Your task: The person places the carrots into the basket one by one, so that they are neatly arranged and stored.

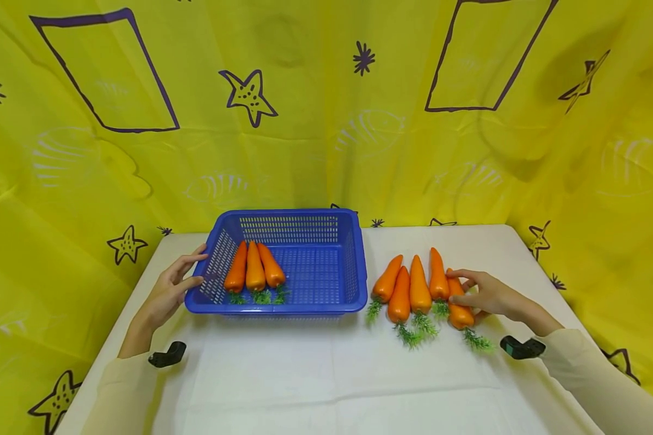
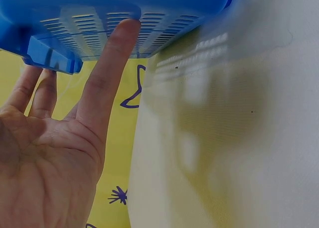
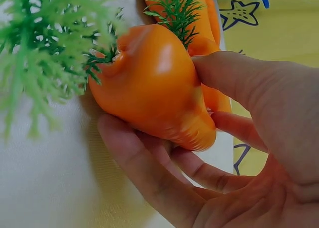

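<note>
A blue plastic basket (image 1: pixel 299 308) holds three orange carrots (image 1: pixel 254 269) with green tops, lying side by side at its left. My left hand (image 1: pixel 165 296) is at the basket's left end. In the left wrist view its thumb is stretched out against the slotted wall, and the other fingers reach up to the rim. On the table's right side my right hand (image 1: pixel 487 294) grips the rightmost carrot (image 3: pixel 149 83) of a loose row, thumb on one side and fingers curled round the other. That carrot's leafy top points toward the front.
Several more carrots (image 1: pixel 420 293) lie close together just left of the gripped one, between it and the basket. White cloth covers the table (image 1: pixel 326 374). A yellow patterned curtain (image 1: pixel 315 151) stands right behind the table and along both sides.
</note>
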### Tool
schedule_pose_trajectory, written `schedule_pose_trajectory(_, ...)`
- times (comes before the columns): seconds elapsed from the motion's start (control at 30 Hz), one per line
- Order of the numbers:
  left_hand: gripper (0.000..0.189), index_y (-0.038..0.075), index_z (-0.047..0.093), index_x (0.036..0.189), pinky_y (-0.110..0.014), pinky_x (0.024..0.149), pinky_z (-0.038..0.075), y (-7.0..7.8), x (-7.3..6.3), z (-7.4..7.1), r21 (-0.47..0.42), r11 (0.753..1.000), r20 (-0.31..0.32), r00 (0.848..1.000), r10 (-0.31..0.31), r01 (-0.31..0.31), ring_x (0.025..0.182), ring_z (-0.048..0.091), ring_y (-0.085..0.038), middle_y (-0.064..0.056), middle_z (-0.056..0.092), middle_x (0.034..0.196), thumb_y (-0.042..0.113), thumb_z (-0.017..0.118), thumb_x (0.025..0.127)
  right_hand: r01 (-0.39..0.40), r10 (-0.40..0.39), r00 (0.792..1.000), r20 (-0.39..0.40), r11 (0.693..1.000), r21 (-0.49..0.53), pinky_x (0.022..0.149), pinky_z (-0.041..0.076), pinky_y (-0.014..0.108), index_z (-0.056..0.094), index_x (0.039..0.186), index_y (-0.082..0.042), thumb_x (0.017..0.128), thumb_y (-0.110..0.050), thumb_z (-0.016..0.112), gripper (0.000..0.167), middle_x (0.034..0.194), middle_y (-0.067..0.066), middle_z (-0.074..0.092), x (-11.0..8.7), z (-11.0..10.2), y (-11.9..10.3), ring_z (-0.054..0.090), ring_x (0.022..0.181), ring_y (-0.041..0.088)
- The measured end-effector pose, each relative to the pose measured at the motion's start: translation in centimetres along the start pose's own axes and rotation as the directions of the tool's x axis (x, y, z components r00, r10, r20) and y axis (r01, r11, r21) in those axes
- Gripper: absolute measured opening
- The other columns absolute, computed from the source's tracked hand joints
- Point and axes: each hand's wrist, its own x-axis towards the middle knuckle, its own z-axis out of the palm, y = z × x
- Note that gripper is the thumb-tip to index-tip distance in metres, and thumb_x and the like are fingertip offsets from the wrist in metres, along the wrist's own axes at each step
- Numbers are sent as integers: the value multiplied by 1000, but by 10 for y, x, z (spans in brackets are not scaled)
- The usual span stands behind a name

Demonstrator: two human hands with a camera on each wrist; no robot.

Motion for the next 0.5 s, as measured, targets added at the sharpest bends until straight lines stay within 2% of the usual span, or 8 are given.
schedule_pose_trajectory(0.23,47,-2,40,151,-21,101,50,1,-1,1,2,1000,1,1000,5,-5,157,6,-38,-5,14,172,0,50,105,5,-5,1000,-1,1000,6,64,63,41,29,157,6,96,-20,74,81,124,35,46,2,-1,0,66,72,28)
schedule_pose_trajectory(0.5,47,-2,40,151,-22,101,51,2,-2,1,-16,1000,12,1000,13,-13,156,1,-42,-7,13,173,-1,50,105,16,-16,1000,4,1000,-16,63,63,41,28,157,7,94,-19,76,83,124,36,47,-2,-6,0,65,71,27)
